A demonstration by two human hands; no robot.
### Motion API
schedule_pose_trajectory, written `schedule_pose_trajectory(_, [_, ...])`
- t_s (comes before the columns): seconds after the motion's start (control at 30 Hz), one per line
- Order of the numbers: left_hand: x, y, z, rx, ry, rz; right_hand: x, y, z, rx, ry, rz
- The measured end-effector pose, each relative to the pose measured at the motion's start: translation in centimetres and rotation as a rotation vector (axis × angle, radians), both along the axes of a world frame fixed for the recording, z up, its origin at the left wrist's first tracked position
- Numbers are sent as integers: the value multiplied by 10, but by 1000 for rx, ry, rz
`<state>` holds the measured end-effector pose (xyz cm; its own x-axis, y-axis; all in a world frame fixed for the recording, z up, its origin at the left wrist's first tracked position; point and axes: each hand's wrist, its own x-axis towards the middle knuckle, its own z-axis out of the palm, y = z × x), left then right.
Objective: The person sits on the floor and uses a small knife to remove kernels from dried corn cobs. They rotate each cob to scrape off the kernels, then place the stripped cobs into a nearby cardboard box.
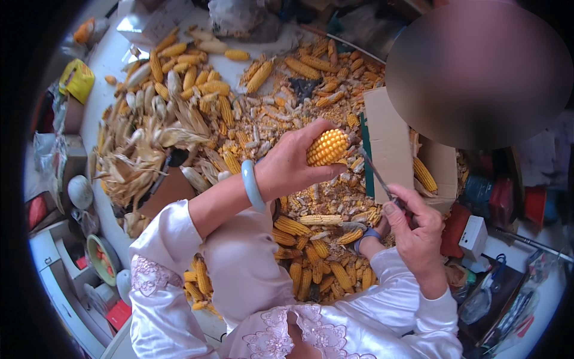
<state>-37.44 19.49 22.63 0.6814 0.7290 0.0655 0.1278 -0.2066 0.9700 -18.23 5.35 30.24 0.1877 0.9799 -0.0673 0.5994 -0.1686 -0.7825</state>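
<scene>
My left hand (pixel 287 161), with a pale blue bangle (pixel 253 185) at the wrist, grips a yellow ear of corn (pixel 328 147) by its sides. The ear's kernel-covered end points to the right. In my right hand (pixel 417 231) is a thin tool with a metal shaft (pixel 376 170), perhaps a screwdriver; my fingers hide most of its handle. Its tip lies close to the ear, and I cannot tell whether they touch. Beneath both hands spreads a pile of loose kernels and stripped cobs (pixel 323 197).
Husked ears (pixel 193 76) and dry husks (pixel 134 166) are heaped at the left. An open cardboard box (pixel 389 139) with ears inside stands at the right, near another person, who is blurred. More ears (pixel 309 273) lie by my legs. A bowl (pixel 101 260) sits far left.
</scene>
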Motion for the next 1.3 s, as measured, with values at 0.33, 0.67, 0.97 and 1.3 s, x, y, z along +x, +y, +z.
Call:
schedule_pose_trajectory(0.33, [19, -103, 18, -34, -20, 348, 3, -65, 31, 216, -26, 110])
schedule_pose_trajectory(0.67, [48, -133, -3, 27, -57, 345, 20, -91, 17, 123, 37, 84])
schedule_pose_trajectory(0.97, [50, -134, -2, 111, 9, 314, 24, -97, 20, -12, 148, 77])
schedule_pose_trajectory(1.3, [51, -136, -4, 116, 12, 234, 41, -97, 21, -296, 488, -30])
